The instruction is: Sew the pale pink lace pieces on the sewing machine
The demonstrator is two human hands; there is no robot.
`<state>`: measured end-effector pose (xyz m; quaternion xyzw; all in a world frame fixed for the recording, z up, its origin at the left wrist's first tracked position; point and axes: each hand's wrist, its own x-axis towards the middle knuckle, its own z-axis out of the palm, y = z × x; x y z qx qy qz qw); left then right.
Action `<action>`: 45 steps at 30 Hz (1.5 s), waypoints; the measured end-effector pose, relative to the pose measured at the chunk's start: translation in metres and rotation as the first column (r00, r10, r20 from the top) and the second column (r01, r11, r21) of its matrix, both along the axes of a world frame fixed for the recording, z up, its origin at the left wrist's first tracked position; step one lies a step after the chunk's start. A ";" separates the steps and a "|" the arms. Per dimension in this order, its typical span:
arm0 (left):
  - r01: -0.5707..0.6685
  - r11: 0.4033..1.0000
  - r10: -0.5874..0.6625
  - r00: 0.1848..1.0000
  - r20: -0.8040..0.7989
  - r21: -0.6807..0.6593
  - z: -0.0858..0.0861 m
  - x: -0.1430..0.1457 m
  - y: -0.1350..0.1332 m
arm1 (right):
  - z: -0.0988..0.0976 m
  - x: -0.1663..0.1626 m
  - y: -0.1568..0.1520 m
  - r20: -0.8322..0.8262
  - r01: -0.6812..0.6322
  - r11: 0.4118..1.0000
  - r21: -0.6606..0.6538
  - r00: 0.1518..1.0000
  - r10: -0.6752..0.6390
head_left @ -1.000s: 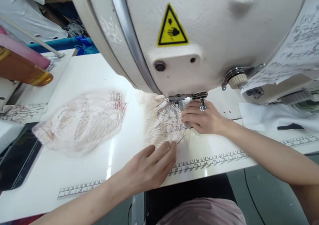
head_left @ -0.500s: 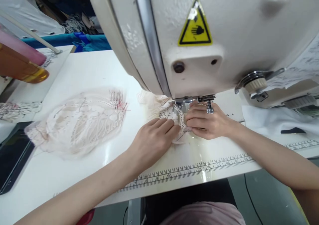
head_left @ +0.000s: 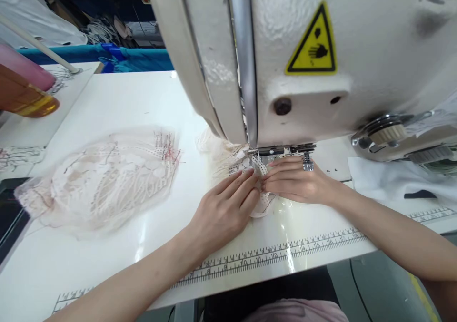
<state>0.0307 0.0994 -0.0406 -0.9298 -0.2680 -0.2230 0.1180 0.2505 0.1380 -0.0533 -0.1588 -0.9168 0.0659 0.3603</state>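
Note:
A piece of pale lace (head_left: 263,208) with a scalloped trim lies under the needle area of a white sewing machine (head_left: 221,65). My left hand (head_left: 230,200) rests flat on this lace, fingers stretched out toward the machine. From the other side my right hand (head_left: 298,181) presses its fingers together at the lace edge, its thumb hidden. The fingertips of both hands almost meet. Just above the right fingers is a small metal screw (head_left: 307,162) on the machine. The machine head hides the needle, and my hands cover part of the lace.
On the left of the white table (head_left: 143,96) lies another lace piece (head_left: 117,179) with red and dark threads. Beyond it are a dark flat object (head_left: 10,212) and orange (head_left: 28,93) and pink (head_left: 28,67) cones. White cloth (head_left: 385,177) lies at right; a printed ruler (head_left: 257,260) runs along the front edge.
My left fingers have straightened from a curled pose and press flatter on the lace. My right fingers have moved slightly toward me and closer to the left ones. The view has shifted a little.

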 end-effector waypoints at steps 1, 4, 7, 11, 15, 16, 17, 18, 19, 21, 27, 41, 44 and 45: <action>-0.004 0.999 0.003 1.000 -0.005 -0.034 -0.001 -0.001 0.000 | 0.000 0.000 0.000 -0.006 0.003 1.000 -0.007 1.000 -0.004; -0.029 0.996 0.028 0.999 -0.016 -0.079 -0.005 -0.002 -0.001 | 0.002 -0.002 -0.001 -0.005 -0.001 1.000 -0.018 1.000 0.001; -0.038 0.996 0.038 0.999 -0.003 -0.078 -0.005 -0.001 0.000 | 0.002 -0.004 -0.002 -0.002 -0.010 1.000 -0.020 1.000 0.010; -0.059 0.995 0.061 0.998 0.023 -0.075 -0.005 0.001 0.000 | -0.003 -0.003 -0.001 0.036 0.020 1.000 0.003 0.999 -0.020; -0.067 0.995 0.069 0.997 0.020 -0.078 -0.005 0.002 0.000 | -0.004 0.000 -0.001 0.069 0.069 0.996 0.053 0.995 -0.072; -0.066 0.995 0.067 0.998 0.018 -0.080 -0.006 0.002 0.000 | -0.003 0.001 -0.001 0.072 0.088 0.994 0.068 0.993 -0.093; -0.064 0.995 0.065 0.998 0.017 -0.081 -0.006 0.003 0.000 | -0.002 0.001 -0.001 0.071 0.106 0.991 0.085 0.991 -0.112; -0.061 0.995 0.063 0.998 0.017 -0.081 -0.007 0.003 0.000 | -0.001 0.002 -0.001 0.066 0.121 0.987 0.103 0.990 -0.128; -0.060 0.995 0.062 0.998 0.016 -0.081 -0.007 0.004 0.001 | 0.000 0.003 -0.001 0.057 0.138 0.983 0.121 0.988 -0.146; -0.059 0.994 0.060 0.998 0.010 -0.087 -0.007 0.006 0.001 | 0.001 0.003 0.000 0.032 0.154 0.977 0.145 0.987 -0.160; -0.062 0.991 0.066 0.997 0.027 -0.121 -0.009 0.008 0.003 | -0.006 0.004 0.004 0.017 0.181 0.978 0.101 0.983 -0.184; -0.075 0.989 0.081 0.996 0.042 -0.125 -0.004 -0.003 0.006 | -0.006 -0.007 -0.001 0.043 0.091 0.990 0.109 0.994 -0.097; -0.108 0.984 0.115 0.992 0.045 -0.142 -0.004 -0.006 0.008 | -0.013 -0.012 -0.001 0.063 0.128 0.984 0.128 0.989 -0.136; -0.118 0.982 0.126 0.991 0.043 -0.147 -0.004 -0.007 0.008 | -0.015 -0.014 -0.001 0.072 0.137 0.982 0.133 0.986 -0.148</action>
